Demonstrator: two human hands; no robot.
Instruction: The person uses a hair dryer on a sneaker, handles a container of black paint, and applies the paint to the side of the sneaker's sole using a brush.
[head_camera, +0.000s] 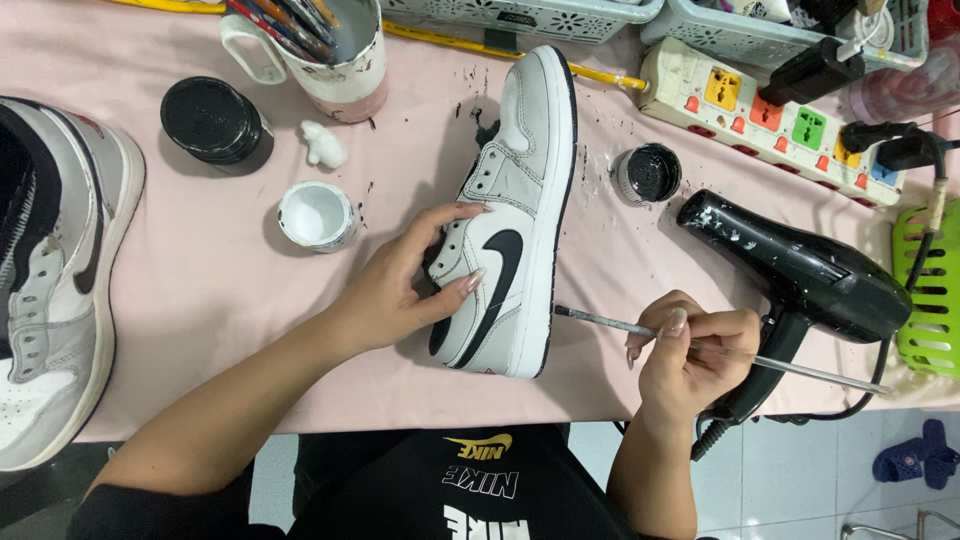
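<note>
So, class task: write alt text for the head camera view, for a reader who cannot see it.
A person's left hand steadies a grey-and-white sneaker lying on a pink table, while the right hand holds a thin paintbrush near its sole. An open black paint pot and a black hairdryer sit beside it.

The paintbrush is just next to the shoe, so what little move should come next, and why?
Probably bring the paintbrush tip the short way left onto the sneaker. The right hand grips it with the bristles just off the sole edge, the left hand steadies the shoe on its side, and the black swoosh faces up. If the bristles look dry, dip in the open black paint jar first.
</note>
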